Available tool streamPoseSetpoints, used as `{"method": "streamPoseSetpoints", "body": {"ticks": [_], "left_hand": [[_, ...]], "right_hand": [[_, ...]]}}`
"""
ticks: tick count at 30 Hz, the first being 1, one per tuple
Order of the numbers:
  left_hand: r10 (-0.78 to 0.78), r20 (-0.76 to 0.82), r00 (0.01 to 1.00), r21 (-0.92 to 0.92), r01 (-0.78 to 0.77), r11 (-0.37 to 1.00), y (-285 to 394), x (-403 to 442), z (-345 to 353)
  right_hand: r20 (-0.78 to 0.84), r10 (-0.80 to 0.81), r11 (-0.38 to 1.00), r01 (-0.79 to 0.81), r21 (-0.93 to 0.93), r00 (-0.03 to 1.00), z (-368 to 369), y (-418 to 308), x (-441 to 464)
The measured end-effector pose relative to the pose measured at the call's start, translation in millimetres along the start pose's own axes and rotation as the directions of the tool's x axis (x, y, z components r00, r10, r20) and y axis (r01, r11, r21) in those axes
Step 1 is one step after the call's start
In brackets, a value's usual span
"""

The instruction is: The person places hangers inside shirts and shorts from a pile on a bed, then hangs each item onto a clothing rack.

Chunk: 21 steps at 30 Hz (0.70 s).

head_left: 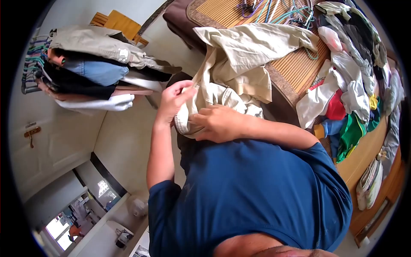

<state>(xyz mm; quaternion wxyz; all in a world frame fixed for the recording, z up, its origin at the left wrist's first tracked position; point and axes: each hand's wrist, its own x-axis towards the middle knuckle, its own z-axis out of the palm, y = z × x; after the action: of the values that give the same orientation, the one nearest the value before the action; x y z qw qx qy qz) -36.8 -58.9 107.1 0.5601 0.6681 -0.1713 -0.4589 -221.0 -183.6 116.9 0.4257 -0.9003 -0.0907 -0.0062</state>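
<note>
Bamboo mat (291, 68) with a dark border spreads across the far side, hangers (274, 10) tangled on it and a pile (342, 81) of clothes to its right. On the left is a rack (29, 90) of hung clothes (96, 70), with a door (55, 150) nearer. At the middle is the beige garment (257, 47), its near end gathered just in front of the person's body, its far part lying over the mat. The left hand (175, 100) pinches the garment's left edge; the right hand (220, 123) is bent over the near folds and grips them, fingertips partly hidden by cloth.

It looks light and soft with a little body: floppy, unlikely to slip or break, apt to crease. Thicker cloth along the near rim should give the surest hold. The mat's near border passes under the garment and could drag on loose folds. Open room lies left, between rack and body; to the right the pile crowds in, and the far hangers could snag a trailing end.
</note>
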Motion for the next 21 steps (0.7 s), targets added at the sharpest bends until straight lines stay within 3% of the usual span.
{"method": "streamPoseSetpoints", "body": {"ticks": [1,3,5,7,9,11,12,13,15,16,17,18,19,21], "left_hand": [[0.014,0.034,0.999,0.144,-0.018,0.989,-6,4,-5],[-0.074,0.043,0.996,0.184,0.064,0.981,-9,5,-12],[-0.012,0.080,0.997,0.228,-0.007,0.974,-13,3,-16],[0.066,0.062,0.996,0.317,-0.082,0.945,-13,-6,-13],[0.145,0.050,0.988,0.403,-0.153,0.903,-21,-7,-20],[0.083,-0.003,0.997,0.357,-0.077,0.931,-44,0,-38],[0.198,-0.057,0.978,0.366,-0.164,0.916,-46,0,-42],[0.335,-0.104,0.937,0.445,-0.257,0.858,-49,4,-53],[0.458,-0.252,0.853,0.528,-0.276,0.804,-39,6,-67],[0.502,-0.334,0.798,0.584,-0.244,0.775,-20,2,-63],[0.548,-0.406,0.731,0.636,-0.204,0.744,-6,-1,-61],[0.626,-0.418,0.658,0.723,-0.176,0.668,-8,5,-70],[0.715,-0.392,0.579,0.802,-0.167,0.574,-4,7,-68],[0.883,-0.239,0.403,0.894,-0.265,0.363,2,12,-54]], "right_hand": [[-0.071,-0.042,0.997,0.046,0.058,0.997,-6,1,4],[-0.288,0.005,0.999,-0.018,-0.043,0.958,-26,7,15],[-0.554,-0.049,0.955,-0.124,-0.271,0.831,-48,29,25],[-0.637,-0.059,0.858,-0.288,-0.426,0.769,-74,47,28],[-0.619,0.130,0.736,-0.494,-0.463,0.774,-88,54,19],[-0.471,0.269,0.614,-0.526,-0.588,0.840,-93,88,10],[-0.406,0.366,0.598,-0.546,-0.587,0.838,-100,104,7],[-0.339,0.458,0.580,-0.565,-0.587,0.822,-108,113,5],[-0.466,0.460,0.709,-0.628,-0.321,0.756,-125,119,-4],[-0.641,0.395,0.726,-0.651,-0.222,0.658,-136,128,-10],[-0.689,0.545,0.686,-0.727,0.038,0.478,-157,123,-7],[-0.739,0.516,0.733,-0.670,0.120,0.433,-175,109,-9],[-0.805,0.427,0.806,-0.577,0.133,0.412,-190,124,-12],[-0.891,0.283,0.782,-0.623,-0.001,0.356,-205,133,-17]]}}
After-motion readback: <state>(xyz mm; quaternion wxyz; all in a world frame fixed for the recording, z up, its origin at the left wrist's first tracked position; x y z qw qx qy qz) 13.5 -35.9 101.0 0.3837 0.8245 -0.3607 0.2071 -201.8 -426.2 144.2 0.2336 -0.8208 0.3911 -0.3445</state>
